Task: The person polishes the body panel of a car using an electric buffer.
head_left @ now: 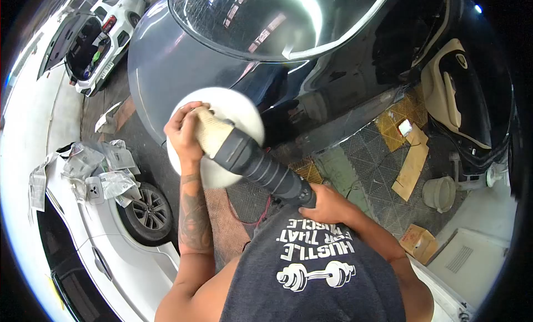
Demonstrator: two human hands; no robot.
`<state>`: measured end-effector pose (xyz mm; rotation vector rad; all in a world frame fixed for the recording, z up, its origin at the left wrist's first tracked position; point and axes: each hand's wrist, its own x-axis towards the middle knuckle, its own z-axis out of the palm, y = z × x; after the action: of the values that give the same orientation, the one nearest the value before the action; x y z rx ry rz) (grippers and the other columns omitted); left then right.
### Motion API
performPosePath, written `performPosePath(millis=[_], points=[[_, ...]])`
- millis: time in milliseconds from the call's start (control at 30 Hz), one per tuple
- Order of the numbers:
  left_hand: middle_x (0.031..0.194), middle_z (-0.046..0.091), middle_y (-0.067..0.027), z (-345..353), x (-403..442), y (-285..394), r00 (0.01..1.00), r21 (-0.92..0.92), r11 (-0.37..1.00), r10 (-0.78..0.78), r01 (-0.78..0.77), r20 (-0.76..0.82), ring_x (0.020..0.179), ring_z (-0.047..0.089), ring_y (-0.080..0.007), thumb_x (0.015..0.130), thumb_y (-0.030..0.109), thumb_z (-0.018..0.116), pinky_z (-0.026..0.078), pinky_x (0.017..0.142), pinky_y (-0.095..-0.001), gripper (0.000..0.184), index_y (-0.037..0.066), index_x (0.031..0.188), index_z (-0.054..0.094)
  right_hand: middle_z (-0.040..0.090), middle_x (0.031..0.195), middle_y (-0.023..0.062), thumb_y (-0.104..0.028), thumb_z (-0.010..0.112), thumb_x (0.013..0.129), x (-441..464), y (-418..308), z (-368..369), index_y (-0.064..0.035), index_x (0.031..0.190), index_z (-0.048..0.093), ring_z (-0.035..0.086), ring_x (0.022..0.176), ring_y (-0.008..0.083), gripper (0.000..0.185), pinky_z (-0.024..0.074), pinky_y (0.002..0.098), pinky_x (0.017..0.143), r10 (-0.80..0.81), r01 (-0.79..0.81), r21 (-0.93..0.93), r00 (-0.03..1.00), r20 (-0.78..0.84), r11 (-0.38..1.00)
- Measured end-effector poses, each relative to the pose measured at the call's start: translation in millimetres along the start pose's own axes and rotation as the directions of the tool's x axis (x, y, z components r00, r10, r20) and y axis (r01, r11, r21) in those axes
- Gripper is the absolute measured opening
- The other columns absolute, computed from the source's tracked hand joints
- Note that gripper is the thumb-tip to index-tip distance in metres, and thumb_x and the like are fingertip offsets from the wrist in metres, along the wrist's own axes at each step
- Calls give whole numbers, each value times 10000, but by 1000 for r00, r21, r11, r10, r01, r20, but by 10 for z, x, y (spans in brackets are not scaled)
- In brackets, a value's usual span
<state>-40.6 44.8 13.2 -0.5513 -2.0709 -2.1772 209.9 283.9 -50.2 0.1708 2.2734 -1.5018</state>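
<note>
A black car polisher reaches from my waist toward a dark, glossy car. Its large white round pad is in front of the car's body panel; whether the two touch is hard to tell. My left hand wraps over the polisher's head, which has a tan fabric cover. Around the rear end of the polisher's body, my right hand is closed. The pad's edge looks slightly blurred.
A white car with plastic sheeting on it stands at left. Another white car has its tailgate up. At right are an open door, cardboard, a bucket and a box. A red cord hangs near me.
</note>
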Motion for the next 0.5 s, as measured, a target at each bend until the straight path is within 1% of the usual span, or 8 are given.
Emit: performPosePath(millis=[67, 133, 167, 233, 267, 367, 433, 500], points=[[970, 719, -216, 202, 47, -51, 999, 9, 1000, -20, 20, 43, 847, 712, -267, 918, 117, 542, 579, 800, -342, 302, -117, 1064, 665, 721, 1055, 227, -255, 761, 763, -96, 57, -23, 48, 1113, 661, 701, 978, 379, 474, 525, 429, 905, 48, -48, 1, 999, -4, 999], [957, 725, -204, 531, 118, 16, 992, 26, 999, -39, 36, 117, 850, 711, -254, 898, 119, 546, 570, 789, -327, 312, -119, 1058, 669, 721, 1017, 237, -247, 774, 747, -246, 19, -103, 58, 1082, 667, 708, 968, 350, 465, 529, 419, 892, 179, -181, -1, 976, -122, 984], [950, 727, -199, 689, 147, 46, 987, 23, 998, -59, 56, 149, 848, 710, -249, 893, 124, 547, 567, 783, -321, 317, -119, 1057, 669, 721, 1017, 237, -247, 774, 747, -286, 39, -116, 58, 1082, 667, 708, 968, 350, 465, 529, 419, 892, 182, -184, 0, 975, -125, 983], [945, 730, -191, 862, 217, -28, 981, 3, 999, -39, 39, 189, 843, 707, -243, 893, 136, 549, 562, 774, -311, 324, -117, 1056, 668, 728, 994, 224, -267, 752, 751, -343, 84, -139, 48, 1057, 659, 712, 926, 385, 449, 541, 434, 852, 285, -282, 42, 949, -135, 959], [949, 730, -199, 879, 232, -23, 977, 3, 998, -55, 56, 205, 840, 704, -244, 893, 139, 550, 560, 772, -310, 325, -120, 1053, 665, 727, 964, 228, -225, 783, 730, -319, 177, -97, 47, 1023, 681, 716, 940, 308, 413, 531, 404, 875, 273, -262, 95, 951, -142, 960], [947, 727, -208, 543, 226, 18, 990, 75, 997, -22, 12, 140, 843, 708, -258, 894, 136, 552, 566, 780, -320, 323, -121, 1053, 666, 727, 969, 229, -242, 780, 735, -218, -15, -113, 35, 1040, 676, 716, 924, 334, 425, 533, 417, 871, 179, -173, 81, 981, -77, 982], [972, 717, -234, 187, 180, 2, 997, -8, 998, -54, 54, 52, 863, 713, -296, 908, 139, 531, 584, 798, -353, 341, -132, 1085, 642, 725, 972, 233, -252, 770, 745, -62, -103, -22, 30, 1074, 663, 714, 922, 351, 447, 534, 427, 869, 132, -131, 19, 991, -36, 991], [988, 712, -238, -138, 153, -32, 999, -26, 999, -46, 46, -5, 867, 713, -298, 912, 132, 520, 584, 802, -357, 341, -132, 1093, 634, 724, 976, 237, -261, 761, 754, 36, -201, -3, 25, 1109, 650, 711, 920, 367, 469, 535, 437, 868, 81, -81, -49, 997, -4, 995]])
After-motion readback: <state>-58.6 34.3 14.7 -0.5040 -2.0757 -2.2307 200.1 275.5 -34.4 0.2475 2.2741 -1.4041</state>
